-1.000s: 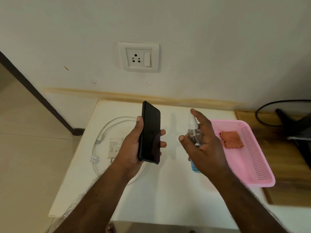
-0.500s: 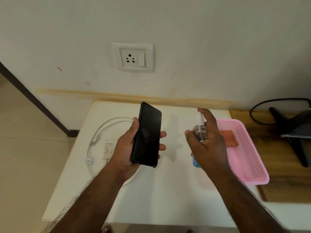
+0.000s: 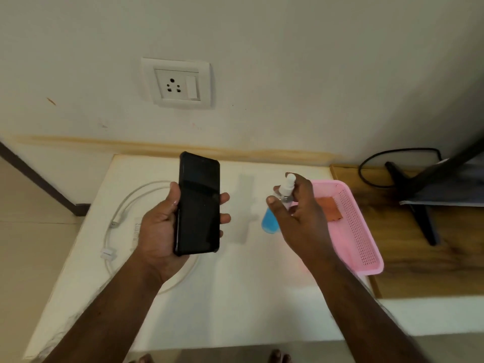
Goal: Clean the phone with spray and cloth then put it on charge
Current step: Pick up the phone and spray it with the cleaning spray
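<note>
My left hand [image 3: 159,231] grips a black phone [image 3: 198,205], held upright above the white table [image 3: 235,297] with its dark screen facing me. To its right, my right hand [image 3: 301,213] holds a small clear spray bottle [image 3: 272,218] with blue liquid and a white nozzle that points left toward the phone; a finger rests on top of the nozzle. An orange cloth [image 3: 330,208] lies in the pink basket [image 3: 366,247], partly hidden behind my right hand. A white charger [image 3: 136,229] with its coiled cable [image 3: 123,205] lies on the table under my left hand.
A white wall socket [image 3: 176,83] with a switch is on the wall above the table. Right of the table, a wooden surface [image 3: 419,258] carries a black stand [image 3: 413,203] and a black cable [image 3: 379,163]. Floor lies to the left.
The phone has turned from edge-on to screen facing me. The spray bottle has tilted, nozzle up and to the right of the phone. The view shifted slightly.
</note>
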